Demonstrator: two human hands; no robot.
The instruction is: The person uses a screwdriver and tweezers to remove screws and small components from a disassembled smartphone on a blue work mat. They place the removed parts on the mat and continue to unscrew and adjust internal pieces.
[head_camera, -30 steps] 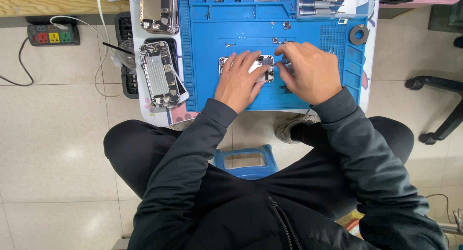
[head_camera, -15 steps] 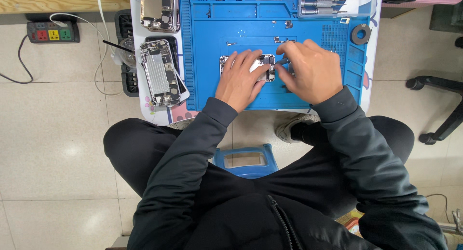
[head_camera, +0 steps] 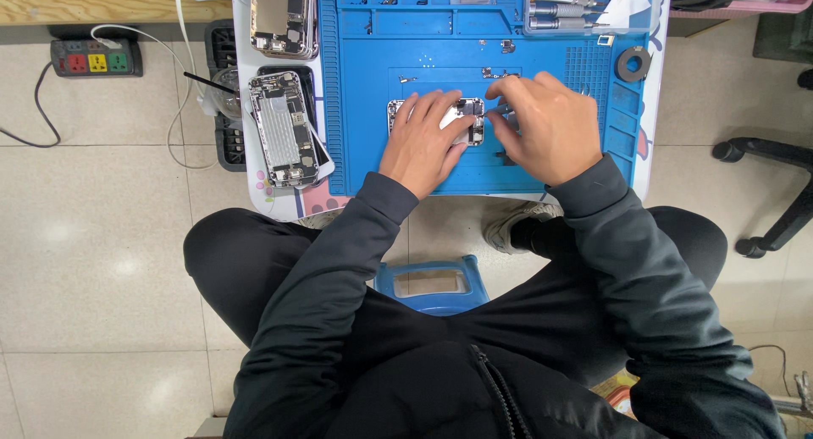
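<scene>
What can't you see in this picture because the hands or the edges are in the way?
Head view, the only one:
- Most of the opened phone on the blue mat: the left hand covers it.
- What the right hand pinches: its own fingers hide it.
- The upper phone and the tool tray: cut off by the top edge.
- The tiny screws on the mat: too small to tell apart.

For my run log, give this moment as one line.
left hand: on opened phone | right hand: at its right end | surface: blue mat
</scene>
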